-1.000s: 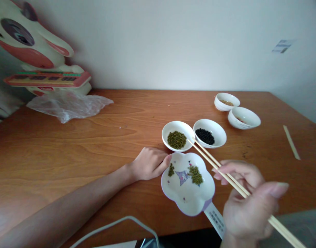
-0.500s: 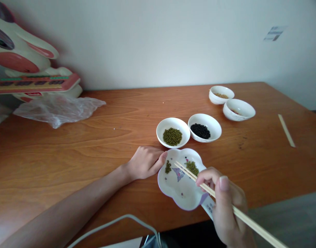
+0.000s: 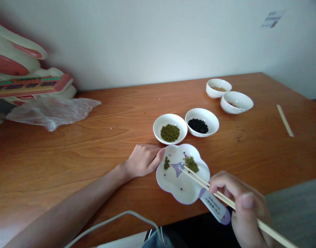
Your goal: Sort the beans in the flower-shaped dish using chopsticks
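A flower-shaped white plate point(image 3: 185, 187) with a purple rim and a handle holds a larger heap of green beans point(image 3: 191, 164) and a smaller one point(image 3: 166, 163) at its left. My left hand point(image 3: 144, 159) rests at the plate's left edge, thumb against the rim, other fingers curled on the table side. Wooden chopsticks point(image 3: 199, 180) are held in my right hand point(image 3: 244, 206), their tips slightly apart over the plate's printed figure. Just behind the plate stand a bowl of green beans point(image 3: 170, 119) and a bowl of black beans point(image 3: 212, 119), side by side.
Two more white bowls point(image 3: 217, 82) point(image 3: 244, 100) stand at the back right. A paper strip point(image 3: 285, 120) lies on the right of the table point(image 3: 116, 144). Clear plastic point(image 3: 54, 112) and a toy keyboard point(image 3: 26, 84) are at the left. A cable point(image 3: 122, 215) arches in front.
My right hand has moved right and away from the plate's handle, exposing it. The chopstick tips have shifted right and spread a little. The view has tilted slightly.
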Available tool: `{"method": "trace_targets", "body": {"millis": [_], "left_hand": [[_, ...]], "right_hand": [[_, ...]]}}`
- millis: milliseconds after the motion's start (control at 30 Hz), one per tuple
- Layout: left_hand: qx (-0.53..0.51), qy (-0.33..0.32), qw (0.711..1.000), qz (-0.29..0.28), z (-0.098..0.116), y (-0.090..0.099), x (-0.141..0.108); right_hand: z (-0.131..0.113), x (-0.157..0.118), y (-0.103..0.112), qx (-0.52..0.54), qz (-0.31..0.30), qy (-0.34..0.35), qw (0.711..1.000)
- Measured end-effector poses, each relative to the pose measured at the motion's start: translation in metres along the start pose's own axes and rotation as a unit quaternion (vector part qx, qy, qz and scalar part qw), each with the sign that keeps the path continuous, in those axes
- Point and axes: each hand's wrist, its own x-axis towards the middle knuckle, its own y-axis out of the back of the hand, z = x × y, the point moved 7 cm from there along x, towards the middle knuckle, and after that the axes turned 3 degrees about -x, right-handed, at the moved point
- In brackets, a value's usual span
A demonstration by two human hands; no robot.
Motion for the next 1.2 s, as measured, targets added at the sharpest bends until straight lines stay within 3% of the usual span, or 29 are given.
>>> {"method": "trace_targets", "body": {"millis": [133, 300, 400, 533, 733, 1200], "left_hand": [[0.000, 0.003, 1.000, -0.007, -0.0011, -0.0015, -0.0006], [-0.006, 0.005, 1.000, -0.008, -0.0011, -0.0013, -0.0009], [-0.006, 0.005, 1.000, -0.011, -0.0010, -0.0016, -0.0009], [-0.004, 0.006, 1.000, -0.012, -0.0007, -0.0007, -0.0007], [-0.004, 0.000, 1.000, -0.009, 0.0005, 0.0005, -0.0005], [0.006, -0.002, 1.000, -0.008, -0.0008, -0.0015, -0.0010]], "right_hand": [[-0.0010, 0.0021, -0.0043, -0.025, -0.006, -0.011, 1.000], [-0.0003, 0.0045, -0.0031, -0.017, 0.028, -0.036, 0.999], [-0.0026, 0.0049, -0.0066, -0.016, 0.010, -0.021, 1.000], [0.0004, 0.0035, -0.0041, 0.000, 0.043, -0.042, 0.998], [0.0000, 0.0049, -0.0050, -0.009, 0.031, 0.008, 0.999], [-0.0001, 0.0060, -0.0089, -0.023, 0.024, 0.007, 0.999]]}}
